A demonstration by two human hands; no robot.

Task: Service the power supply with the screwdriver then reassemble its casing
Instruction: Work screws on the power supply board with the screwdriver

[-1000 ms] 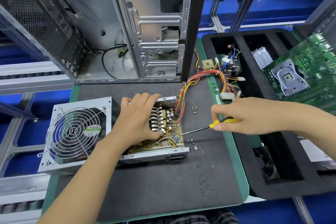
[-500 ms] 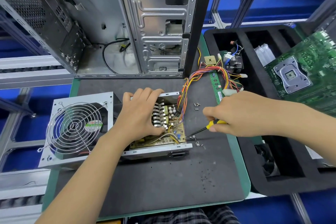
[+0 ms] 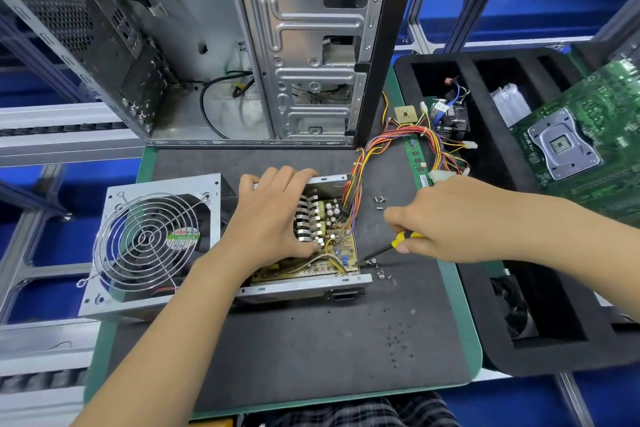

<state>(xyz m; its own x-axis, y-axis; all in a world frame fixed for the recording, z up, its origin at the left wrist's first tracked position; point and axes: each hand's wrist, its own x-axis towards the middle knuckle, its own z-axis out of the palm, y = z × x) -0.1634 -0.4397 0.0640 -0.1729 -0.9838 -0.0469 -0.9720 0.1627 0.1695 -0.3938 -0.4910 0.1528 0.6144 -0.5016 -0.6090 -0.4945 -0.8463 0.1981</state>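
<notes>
Fingers point(image 3: 403, 246) pinch the screwdriver point(image 3: 388, 248), tip beside the power supply point(image 3: 311, 246).

Bright, even overhead light leaves only soft, faint shadows beneath the forearms on the dark mat point(image 3: 311, 350). The metal computer case point(image 3: 311, 45) shows mild glare. Wide-angle distortion bends the edges; focus is sharp throughout.

Left hand point(image 3: 273, 218) steadies power supply point(image 3: 311, 284); right hand point(image 3: 450, 218) grips screwdriver point(image 3: 398, 241).

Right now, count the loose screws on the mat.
About 7 screws: three in a cluster right of the wire bundle, roughly four by the screwdriver tip. Small and blurred; the hands may hide others.
</notes>
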